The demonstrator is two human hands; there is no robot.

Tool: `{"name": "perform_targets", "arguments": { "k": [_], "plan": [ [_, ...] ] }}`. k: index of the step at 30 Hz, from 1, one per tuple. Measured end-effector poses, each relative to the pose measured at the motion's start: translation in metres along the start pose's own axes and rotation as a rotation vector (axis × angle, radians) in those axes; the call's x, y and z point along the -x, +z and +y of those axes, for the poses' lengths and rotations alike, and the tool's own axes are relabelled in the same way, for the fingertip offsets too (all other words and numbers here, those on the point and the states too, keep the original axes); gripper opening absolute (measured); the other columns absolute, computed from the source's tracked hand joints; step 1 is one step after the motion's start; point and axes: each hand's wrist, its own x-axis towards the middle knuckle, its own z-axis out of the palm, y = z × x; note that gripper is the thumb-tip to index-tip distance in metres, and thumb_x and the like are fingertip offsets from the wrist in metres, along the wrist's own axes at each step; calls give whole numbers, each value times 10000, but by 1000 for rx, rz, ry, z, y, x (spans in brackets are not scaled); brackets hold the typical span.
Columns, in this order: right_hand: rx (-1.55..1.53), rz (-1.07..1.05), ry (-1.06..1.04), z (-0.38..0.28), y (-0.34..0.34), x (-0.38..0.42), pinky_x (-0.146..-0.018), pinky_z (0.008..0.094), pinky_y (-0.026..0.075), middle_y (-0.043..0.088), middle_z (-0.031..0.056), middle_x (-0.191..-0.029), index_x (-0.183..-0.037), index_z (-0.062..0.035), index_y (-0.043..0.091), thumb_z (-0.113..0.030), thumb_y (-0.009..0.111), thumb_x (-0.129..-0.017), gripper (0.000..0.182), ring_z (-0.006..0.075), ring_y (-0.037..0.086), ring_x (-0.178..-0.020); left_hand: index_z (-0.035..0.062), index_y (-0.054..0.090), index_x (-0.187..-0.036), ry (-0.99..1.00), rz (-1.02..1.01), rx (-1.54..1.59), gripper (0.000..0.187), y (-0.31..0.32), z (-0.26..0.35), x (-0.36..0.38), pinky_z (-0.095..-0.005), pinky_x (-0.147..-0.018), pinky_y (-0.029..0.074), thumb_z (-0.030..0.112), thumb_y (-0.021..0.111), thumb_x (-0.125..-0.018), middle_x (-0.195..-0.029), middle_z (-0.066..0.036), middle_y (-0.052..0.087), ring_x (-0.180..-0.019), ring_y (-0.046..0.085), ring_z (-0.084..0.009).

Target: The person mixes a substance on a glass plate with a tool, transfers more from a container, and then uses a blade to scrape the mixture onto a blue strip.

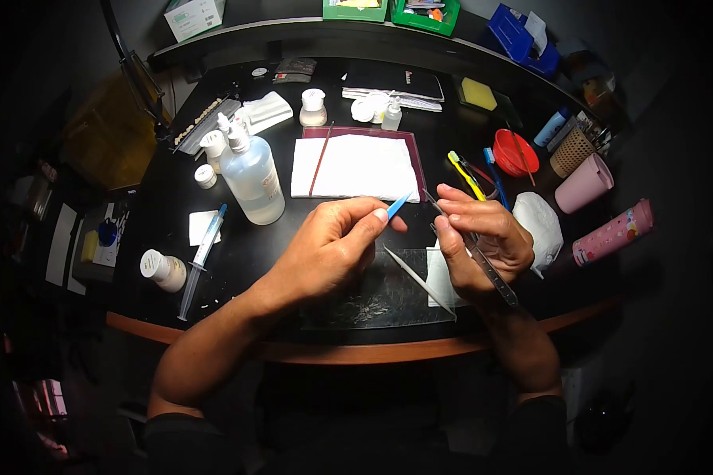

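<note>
Between the thumb and fingers of my left hand [337, 241] is a small blue pointed piece [399, 206], its tip aimed up and to the right. My right hand [487, 241] is closed around slim metal tweezers [489, 271], whose points reach toward the blue piece without visibly touching it. Below the hands a white pointed stick [417, 279] lies across a clear glass plate [356, 305] with pale shavings on it. A white paper piece [438, 273] shows partly beneath my right hand.
Beyond my hands, a brush [322, 162] rests on a white cloth [364, 166]. A clear bottle [253, 182], syringe [204, 257] and lidded jar [164, 271] stand or lie left. Toothbrushes [467, 176], a red bowl [516, 153] and a pink cup [585, 184] are right.
</note>
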Motion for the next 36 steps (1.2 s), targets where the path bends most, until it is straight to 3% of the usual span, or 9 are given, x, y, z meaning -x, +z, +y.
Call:
{"name": "perform_targets", "arguments": {
  "k": [4, 7, 10, 14, 19, 25, 28, 36],
  "plan": [
    [-46, -95, -109, -1, 1, -2, -914, 445, 648, 760, 205, -934, -952, 37, 699, 127, 766, -796, 192, 348, 781, -965, 35, 682, -972, 27, 3, 0, 298, 1, 0, 1, -238, -493, 295, 239, 512, -1108, -608, 85, 445, -543, 395, -16],
    [-36, -161, -138, 1, -1, -3, -919, 451, 644, 763, 207, -946, -969, 43, 705, 129, 765, -793, 205, 363, 779, -963, 35, 677, -961, 25, -24, -14, 304, 2, 5, 3, -241, -494, 290, 245, 514, -1107, -606, 83, 439, -541, 388, -20],
    [-29, -78, -92, 4, 0, -2, -924, 453, 642, 762, 208, -946, -962, 40, 705, 126, 764, -795, 197, 361, 777, -982, 31, 680, -946, 16, -25, 10, 308, 3, 3, 3, -245, -495, 291, 246, 524, -1102, -607, 74, 446, -540, 391, -25],
    [17, -72, -58, 1, -4, 1, -972, 450, 608, 733, 205, -1001, -1001, 17, 653, 154, 744, -835, 233, 382, 744, -1080, 9, 730, -1007, 72, 71, -106, 271, 6, 0, 2, -225, -513, 373, 222, 580, -1079, -630, 43, 551, -560, 493, -30],
    [-19, -51, -77, -1, -1, 2, -948, 453, 626, 741, 205, -990, -994, 13, 666, 135, 756, -825, 227, 379, 754, -1048, -5, 764, -1114, 196, 184, -228, 198, 10, -8, 0, -202, -522, 426, 158, 702, -1019, -696, 13, 652, -566, 571, -34],
    [-49, -153, -141, 1, -1, 0, -912, 434, 648, 766, 214, -979, -974, 23, 712, 100, 788, -791, 212, 377, 773, -1000, -25, 766, -1095, 144, 185, -233, 189, 9, -7, 3, -205, -507, 424, 133, 732, -997, -671, 14, 645, -553, 565, -35],
    [-45, -181, -142, 3, -1, 0, -904, 434, 648, 768, 214, -975, -964, 26, 714, 100, 791, -786, 208, 383, 771, -1011, -40, 793, -1010, 129, 164, -105, 204, 10, -5, 3, -233, -501, 426, 150, 741, -955, -672, -26, 710, -578, 574, -35],
    [3, -27, -20, 6, -1, 1, -921, 450, 637, 763, 199, -925, -933, 27, 699, 119, 759, -802, 171, 363, 775, -987, -51, 793, -1011, 96, 152, -141, 203, 10, 2, 5, -243, -501, 422, 137, 733, -963, -667, -26, 699, -575, 561, -30]
  ]
}}
